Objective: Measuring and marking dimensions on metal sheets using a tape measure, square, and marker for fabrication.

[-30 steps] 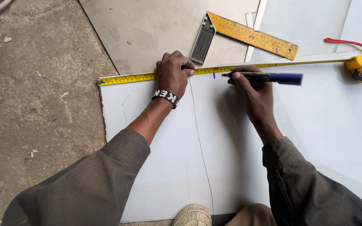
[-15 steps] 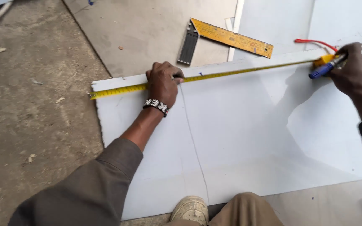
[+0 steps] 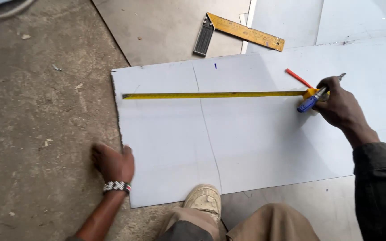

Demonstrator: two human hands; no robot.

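Note:
A white sheet point(image 3: 255, 143) lies flat on the floor with a thin curved pen line down its middle. A yellow tape measure point(image 3: 211, 94) is stretched across it from near the left edge to its case under my right hand point(image 3: 340, 107). That hand grips the tape case together with a blue pen point(image 3: 308, 103); a red strap point(image 3: 298, 78) trails from the case. My left hand point(image 3: 112, 164), with a beaded wristband, rests at the sheet's left edge, fingers curled on the rim, holding nothing I can make out. My shoe point(image 3: 204, 201) stands on the sheet's near edge.
A yellow try square point(image 3: 242, 32) with a dark handle lies on a grey panel point(image 3: 166, 27) beyond the sheet. More white sheets point(image 3: 358, 22) lie at the back right. Bare concrete floor point(image 3: 36, 111) with small debris fills the left side.
My left hand left the tape and dropped back to the sheet's left near edge. My right hand pulled the tape case down the sheet, so the tape now lies lower across it.

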